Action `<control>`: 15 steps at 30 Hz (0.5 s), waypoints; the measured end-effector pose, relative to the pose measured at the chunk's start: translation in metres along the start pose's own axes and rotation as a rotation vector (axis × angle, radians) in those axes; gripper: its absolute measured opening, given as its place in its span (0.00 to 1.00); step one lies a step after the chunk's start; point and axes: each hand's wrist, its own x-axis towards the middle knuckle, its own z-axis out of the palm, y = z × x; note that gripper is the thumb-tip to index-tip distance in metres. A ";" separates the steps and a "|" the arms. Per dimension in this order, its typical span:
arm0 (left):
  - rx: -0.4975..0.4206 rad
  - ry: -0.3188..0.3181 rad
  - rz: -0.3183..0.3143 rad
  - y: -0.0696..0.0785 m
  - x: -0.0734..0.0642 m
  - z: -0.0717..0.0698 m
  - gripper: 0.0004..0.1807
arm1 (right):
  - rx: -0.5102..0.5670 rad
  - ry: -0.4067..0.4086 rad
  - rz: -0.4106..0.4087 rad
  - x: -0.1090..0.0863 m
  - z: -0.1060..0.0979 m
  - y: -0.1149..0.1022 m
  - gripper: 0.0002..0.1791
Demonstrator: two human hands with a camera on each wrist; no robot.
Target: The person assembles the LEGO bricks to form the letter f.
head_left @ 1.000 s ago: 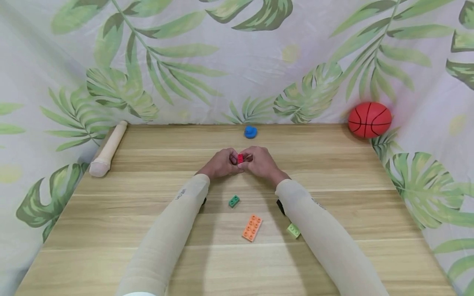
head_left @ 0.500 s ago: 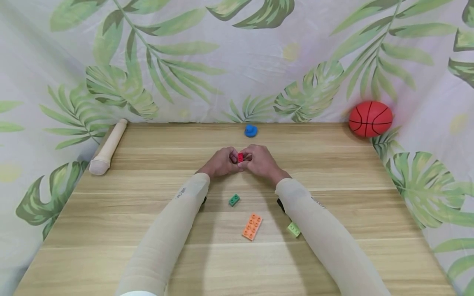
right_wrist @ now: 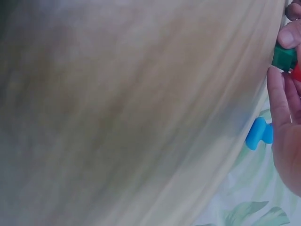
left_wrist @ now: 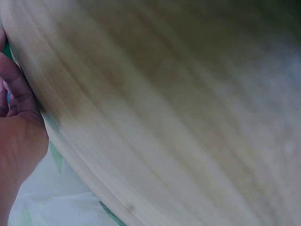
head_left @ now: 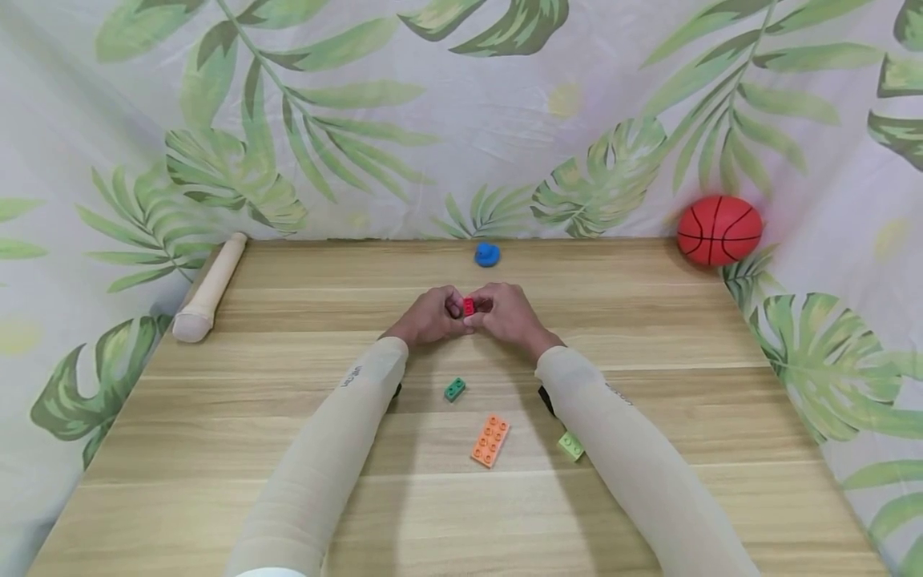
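Observation:
Over the middle of the table, both hands meet around a small red toy brick [head_left: 469, 308]. The right hand [head_left: 508, 315] pinches it between thumb and finger. From the other side, the left hand [head_left: 431, 315] grips with bent fingers. Against the red piece sits a green toy brick [right_wrist: 283, 57], seen between fingers in the right wrist view and hidden in the head view. In the left wrist view only a sliver of green shows beside the left hand [left_wrist: 21, 136]. Whether the two bricks are joined, I cannot tell.
Closer to the front lie a dark green brick [head_left: 455, 389], an orange brick [head_left: 490, 441] and a light green brick [head_left: 570, 445] beside the right sleeve. Beyond the hands sits a blue rubber duck [head_left: 487, 255]. A beige microphone-shaped object [head_left: 212, 287] and a red basketball [head_left: 719, 231] stand at the far corners.
Both hands stay together around the red brick with hardly any movement. The view shifts very slightly; the loose bricks stay in place.

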 end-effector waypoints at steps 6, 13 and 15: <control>0.011 0.003 0.014 -0.001 0.000 0.000 0.18 | -0.013 -0.007 0.018 0.000 0.000 0.007 0.16; -0.007 0.006 0.034 -0.003 0.002 0.000 0.18 | -0.103 -0.038 -0.043 0.001 -0.004 0.005 0.14; -0.016 0.010 0.039 -0.003 0.003 0.000 0.18 | -0.182 -0.059 -0.090 0.003 -0.007 0.002 0.09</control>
